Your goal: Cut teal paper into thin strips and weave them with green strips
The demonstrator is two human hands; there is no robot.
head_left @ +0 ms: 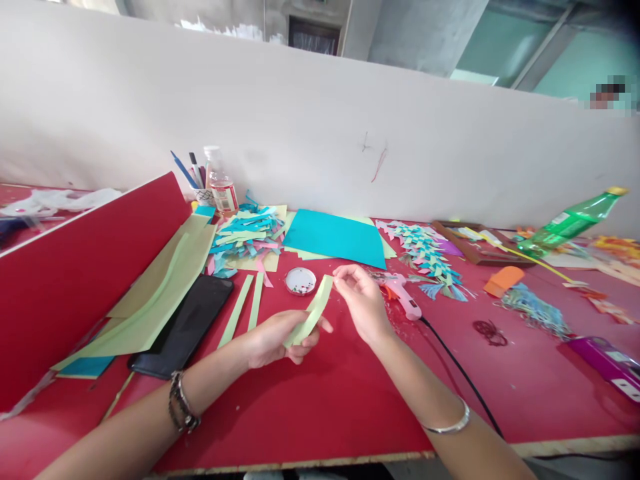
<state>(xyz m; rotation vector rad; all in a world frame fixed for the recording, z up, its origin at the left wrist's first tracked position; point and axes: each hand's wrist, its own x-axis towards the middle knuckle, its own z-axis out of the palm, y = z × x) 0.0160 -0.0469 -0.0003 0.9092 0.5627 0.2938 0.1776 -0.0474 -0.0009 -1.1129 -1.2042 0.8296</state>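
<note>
Gently Does It: A Paper Strip Spans Two Hands

The pale green strip [317, 309] is held above the red surface [320, 413], slanting between the person's hands near the round lid [301, 282]. The left hand [274, 337] has a narrow grip on its lower part, the paper lying across the fingers. The right hand [364, 301] is drawn into a narrow pinch that appears to hold the upper end.

Such thin paper probably creases easily, so a light touch seems best, with the left fingers supporting it from below and the right fingertips staying at the very end. Even tension should keep it straight without tearing it. The glue gun [403, 295] lies just beyond the right hand; its nozzle may be hot, so knuckles are best kept away.
</note>
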